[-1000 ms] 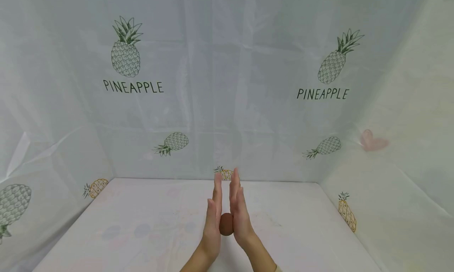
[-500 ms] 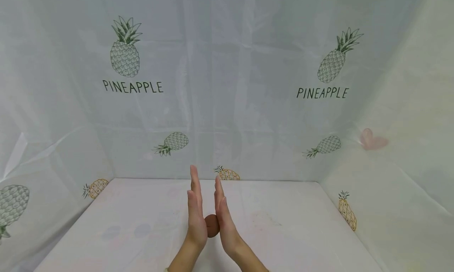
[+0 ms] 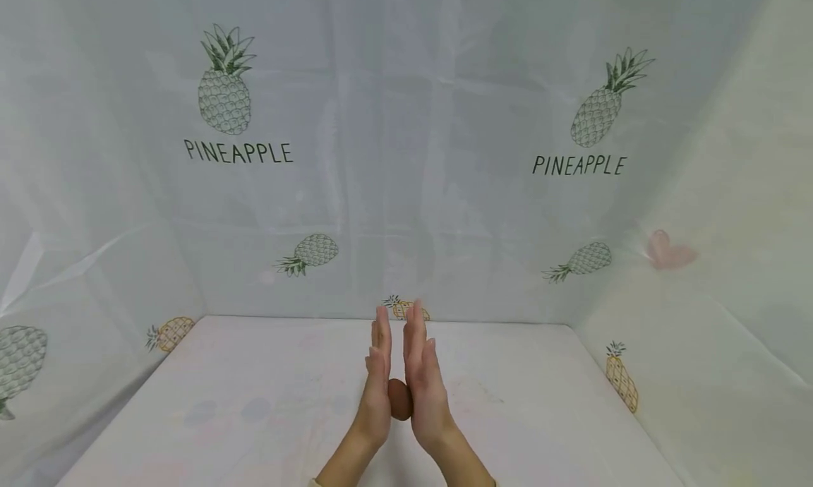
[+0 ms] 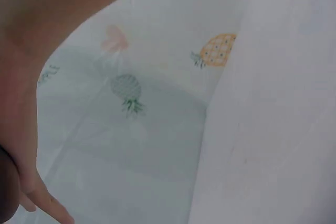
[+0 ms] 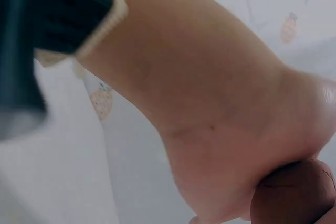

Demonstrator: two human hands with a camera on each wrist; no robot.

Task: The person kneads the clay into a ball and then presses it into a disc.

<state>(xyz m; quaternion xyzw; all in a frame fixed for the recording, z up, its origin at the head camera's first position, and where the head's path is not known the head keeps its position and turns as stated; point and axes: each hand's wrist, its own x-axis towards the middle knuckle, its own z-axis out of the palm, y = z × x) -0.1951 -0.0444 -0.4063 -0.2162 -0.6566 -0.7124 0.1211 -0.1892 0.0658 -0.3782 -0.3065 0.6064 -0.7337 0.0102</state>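
Observation:
A brown clay ball, slightly egg-shaped, sits between my two facing palms above the table. My left hand presses it from the left with straight fingers pointing away from me. From the other side my right hand presses it, fingers also straight and thumb raised. Fine cracks mark the clay ball in the right wrist view, where the left hand shows behind it. In the left wrist view only a dark edge of the clay ball appears, beside the right hand.
Below the hands spreads a pale table with faint coloured stains. White sheeting printed with pineapples hangs behind it and along both sides. A dark blue device is on the sleeve in the right wrist view.
Both hands swung left with the clay ball, then came back right to nearly where they began. The left hand slid forward against the right, then the two drew level, and the ball looks longer.

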